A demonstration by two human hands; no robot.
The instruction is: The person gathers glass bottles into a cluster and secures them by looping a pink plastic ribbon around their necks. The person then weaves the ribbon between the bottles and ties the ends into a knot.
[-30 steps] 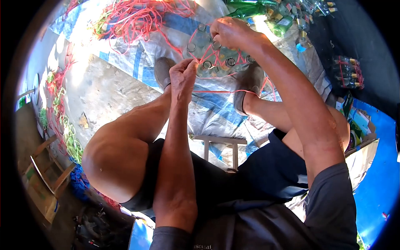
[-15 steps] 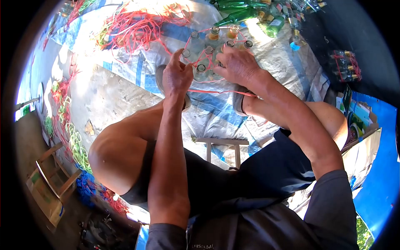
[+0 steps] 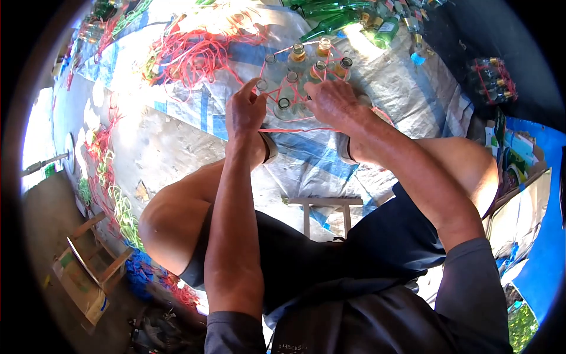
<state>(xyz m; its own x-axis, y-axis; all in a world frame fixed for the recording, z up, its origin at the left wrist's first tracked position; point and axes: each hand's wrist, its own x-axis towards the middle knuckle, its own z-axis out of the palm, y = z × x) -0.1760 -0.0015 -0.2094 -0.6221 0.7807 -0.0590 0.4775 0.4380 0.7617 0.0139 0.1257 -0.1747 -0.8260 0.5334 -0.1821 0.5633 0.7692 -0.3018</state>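
Note:
Several glass bottles (image 3: 298,56) stand upright in a close cluster, with red cord (image 3: 298,130) strung around and between their necks. My left hand (image 3: 246,110) is at the cluster's left edge, its thumb and forefinger pinched on the red cord beside the leftmost bottle. Over the right side of the cluster, my right hand (image 3: 334,104) has its fingers curled down among the bottles; what its fingertips hold is hidden. A length of the cord runs across below the bottles, between my two wrists.
A tangle of red cord (image 3: 197,56) lies on the blue and white sheet (image 3: 413,103) at upper left. Green bottles (image 3: 333,25) lie at the top. A tied bundle of bottles (image 3: 492,81) is at right, a wooden stool (image 3: 325,202) between my legs.
My right hand has shifted slightly left and down, uncovering more of the bottle necks at the right. My left hand has lowered a little. The whole view has shifted slightly.

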